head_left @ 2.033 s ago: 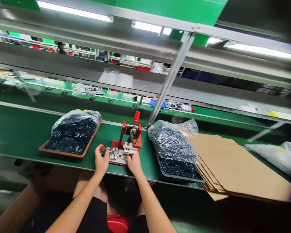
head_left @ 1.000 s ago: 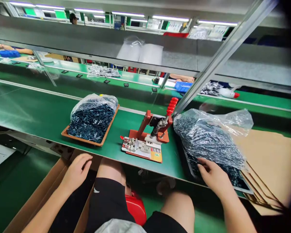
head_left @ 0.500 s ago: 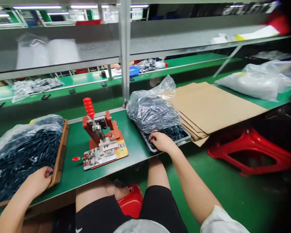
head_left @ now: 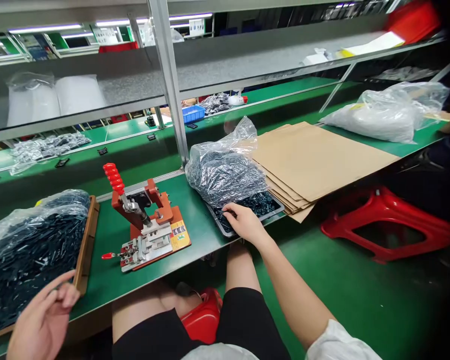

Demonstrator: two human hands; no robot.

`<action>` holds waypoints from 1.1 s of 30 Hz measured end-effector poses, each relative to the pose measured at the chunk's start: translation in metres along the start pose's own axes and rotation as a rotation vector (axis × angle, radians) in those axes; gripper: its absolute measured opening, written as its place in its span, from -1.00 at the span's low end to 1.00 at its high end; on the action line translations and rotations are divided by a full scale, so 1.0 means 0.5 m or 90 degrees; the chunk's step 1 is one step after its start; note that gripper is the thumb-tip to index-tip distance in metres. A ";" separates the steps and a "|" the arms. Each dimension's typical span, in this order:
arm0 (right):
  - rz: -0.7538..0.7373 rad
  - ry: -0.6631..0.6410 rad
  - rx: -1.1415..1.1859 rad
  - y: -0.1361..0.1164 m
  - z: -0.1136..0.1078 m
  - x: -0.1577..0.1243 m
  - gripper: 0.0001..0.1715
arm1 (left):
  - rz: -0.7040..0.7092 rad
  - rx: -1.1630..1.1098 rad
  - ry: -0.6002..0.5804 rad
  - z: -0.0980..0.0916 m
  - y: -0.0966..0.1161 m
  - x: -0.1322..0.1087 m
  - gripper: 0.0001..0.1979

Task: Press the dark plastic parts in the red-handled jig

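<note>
Right hand (head_left: 244,223) open in black tray (head_left: 275,206) on green workbench (head_left: 198,235); left hand (head_left: 43,320) open.

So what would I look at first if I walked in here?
The red-handled press catches the eye first, standing in the middle of the green workbench. To its right, a bulging clear bag of dark parts lies on a black tray, where the right hand reaches in. Farther right, a bright red stool stands on the floor.
</note>
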State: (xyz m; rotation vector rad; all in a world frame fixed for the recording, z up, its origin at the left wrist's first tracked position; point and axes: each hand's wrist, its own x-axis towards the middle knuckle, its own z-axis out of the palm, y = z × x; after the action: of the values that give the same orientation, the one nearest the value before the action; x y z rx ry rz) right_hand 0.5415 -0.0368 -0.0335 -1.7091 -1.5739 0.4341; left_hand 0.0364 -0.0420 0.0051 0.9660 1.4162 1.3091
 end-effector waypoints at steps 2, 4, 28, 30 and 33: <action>-0.038 0.027 0.082 -0.025 0.006 -0.013 -0.83 | -0.053 -0.058 -0.066 0.056 0.004 -0.038 -0.52; -0.091 0.040 0.144 -0.063 0.025 -0.028 -0.82 | -0.096 -0.040 -0.146 0.107 0.000 -0.059 -0.49; -0.098 -0.037 0.267 -0.108 0.297 -0.033 -0.75 | 0.412 0.792 -0.266 0.309 -0.080 0.094 -0.74; -0.083 -0.044 0.270 -0.108 0.299 -0.032 -0.74 | 0.401 0.818 -0.267 0.315 -0.076 0.090 -0.73; -0.052 -0.058 0.275 -0.108 0.302 -0.030 -0.74 | 0.383 0.862 -0.261 0.326 -0.072 0.087 -0.69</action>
State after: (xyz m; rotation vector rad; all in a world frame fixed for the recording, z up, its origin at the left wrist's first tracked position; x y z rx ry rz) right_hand 0.3962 -0.0085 -0.0970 -1.3072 -1.4768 0.7591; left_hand 0.1858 0.0359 -0.0327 2.5118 1.6602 0.2601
